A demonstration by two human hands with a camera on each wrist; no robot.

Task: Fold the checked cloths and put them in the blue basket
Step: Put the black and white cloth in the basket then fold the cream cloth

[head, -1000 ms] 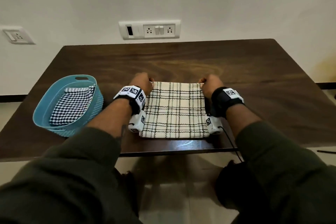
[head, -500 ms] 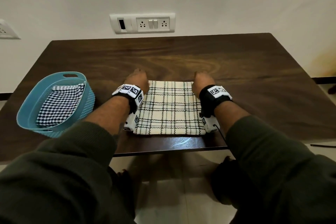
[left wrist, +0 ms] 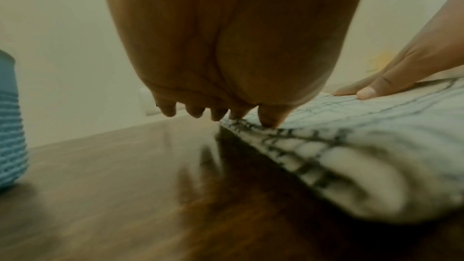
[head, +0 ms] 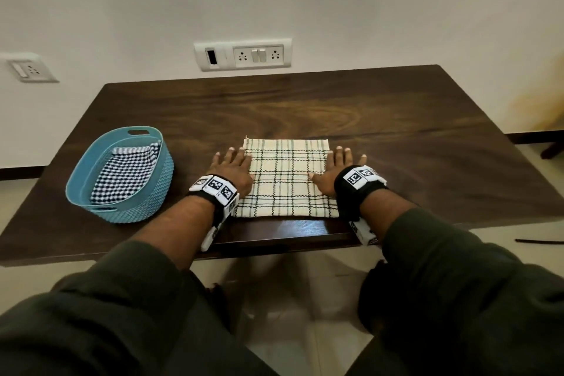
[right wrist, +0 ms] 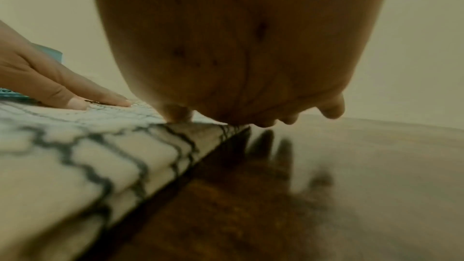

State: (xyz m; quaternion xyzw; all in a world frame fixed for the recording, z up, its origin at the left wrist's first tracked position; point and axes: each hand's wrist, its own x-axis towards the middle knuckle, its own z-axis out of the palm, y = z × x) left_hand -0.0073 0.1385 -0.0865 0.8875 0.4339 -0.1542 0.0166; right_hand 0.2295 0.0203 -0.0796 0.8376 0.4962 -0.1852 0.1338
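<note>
From the head view, my left hand and right hand lay flat, fingers spread, on the side edges of the folded cream checked cloth beside the blue basket. My left wrist view showed fingertips touching the cloth's edge. My right wrist view showed my thumb pressing it, gripping nothing.

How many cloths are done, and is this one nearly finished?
One black-and-white checked cloth already lies in the blue basket. The cream checked cloth lies folded on the table, with the left hand and right hand flat at its sides. Moving it into the basket is left.
</note>
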